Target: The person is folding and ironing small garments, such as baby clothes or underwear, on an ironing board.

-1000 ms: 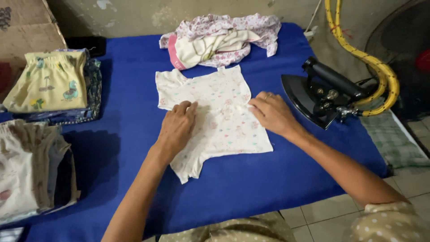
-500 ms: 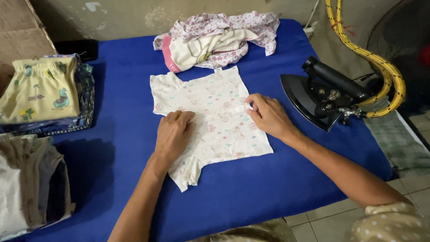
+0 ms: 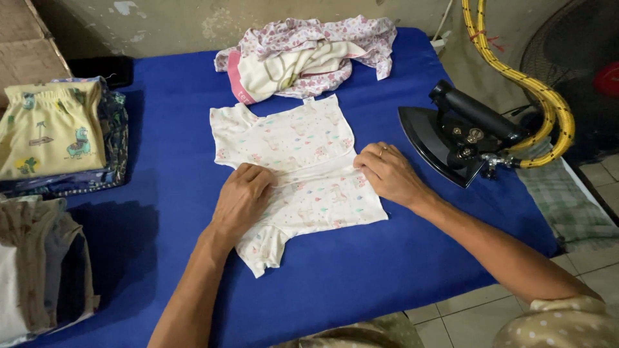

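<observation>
Fingers of the left hand [image 3: 242, 200] and right hand [image 3: 385, 173] pinched a fold across the white baby shirt [image 3: 296, 174]. It lay on the blue ironing pad [image 3: 361, 277], near a black iron [image 3: 461, 132].

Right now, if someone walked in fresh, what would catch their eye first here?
Probably the small white printed shirt spread mid-way on the bright blue ironing pad, with the left hand and right hand pinching a fold across its middle. Next, the black iron resting at the pad's right edge, and the crumpled clothes pile at the far side.
</observation>
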